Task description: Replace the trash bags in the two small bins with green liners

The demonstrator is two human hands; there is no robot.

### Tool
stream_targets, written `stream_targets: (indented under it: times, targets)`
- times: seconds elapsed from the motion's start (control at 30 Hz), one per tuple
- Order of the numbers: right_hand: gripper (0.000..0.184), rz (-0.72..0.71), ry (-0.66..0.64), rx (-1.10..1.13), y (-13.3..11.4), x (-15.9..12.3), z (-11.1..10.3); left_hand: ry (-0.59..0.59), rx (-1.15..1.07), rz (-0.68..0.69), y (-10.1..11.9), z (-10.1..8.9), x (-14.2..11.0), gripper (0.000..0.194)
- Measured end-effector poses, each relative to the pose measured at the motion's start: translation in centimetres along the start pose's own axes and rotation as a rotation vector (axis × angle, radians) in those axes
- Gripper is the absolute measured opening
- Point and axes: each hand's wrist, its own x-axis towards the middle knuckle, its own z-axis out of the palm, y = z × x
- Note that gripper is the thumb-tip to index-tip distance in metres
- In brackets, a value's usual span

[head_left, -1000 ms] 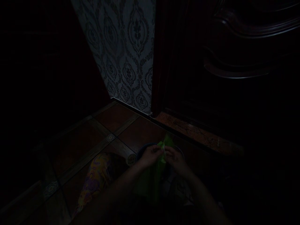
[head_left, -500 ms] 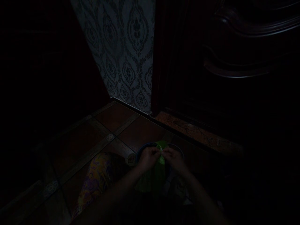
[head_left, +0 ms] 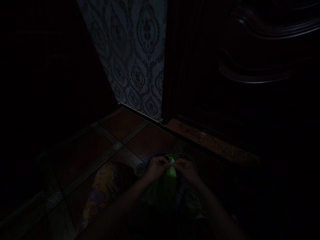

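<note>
The scene is very dark. My left hand (head_left: 157,167) and my right hand (head_left: 186,169) meet with their fingertips pinched together, almost touching. Between them they hold a bright green, thin, limp piece (head_left: 170,178); whether it is a plastic bag or a cloth I cannot tell. A pale spot shows on it at the fingertips. The green piece hangs down below my hands and fades into shadow. Beneath and behind it are a round container with a blue rim (head_left: 156,154) on the left and another with a pale rim (head_left: 188,156) on the right. Their contents are hidden.
My knee in yellow and purple patterned cloth (head_left: 106,180) is at the left. Reddish floor tiles (head_left: 122,124) lie ahead. Beyond them stand a patterned papered wall (head_left: 137,60) and a dark carved wooden door (head_left: 250,56) above a stone threshold (head_left: 207,138).
My fingertips stay pinched together and have shifted only slightly. The green piece below them hangs a little differently. The view has barely moved.
</note>
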Motion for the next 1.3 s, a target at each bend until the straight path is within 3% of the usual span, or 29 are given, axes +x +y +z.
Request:
stream_targets:
  times: [0.2, 0.47, 0.67, 0.9, 1.07, 1.3]
  targets:
    - [0.037, 0.031, -0.040, 0.089, -0.1, 0.1, -0.3, 0.004, -0.093, -0.050, -0.2, -0.5, 0.2, 0.015]
    - [0.037, 0.009, 0.032, 0.072, 0.1, 0.4, -0.3, 0.008, -0.217, -0.092, -0.5, -0.7, -0.1, 0.021]
    - [0.042, 0.025, -0.129, 0.098, -0.1, 0.0, 0.0, 0.002, -0.339, -0.110, -0.1, -0.2, -0.2, 0.021]
    - [0.043, 0.087, -0.147, 0.056, 0.0, -0.3, 0.1, 0.126, -0.199, -0.064, -1.1, 0.0, 0.3, 0.009]
    - [0.033, 0.070, -0.140, -0.038, 0.1, -0.3, 0.5, 0.087, -0.039, 0.054, -1.6, 0.6, 0.2, 0.008]
    - [0.018, 0.028, 0.005, -0.124, 0.4, 0.0, 0.7, 0.089, 0.064, 0.113, -2.1, 1.1, 0.2, 0.009]
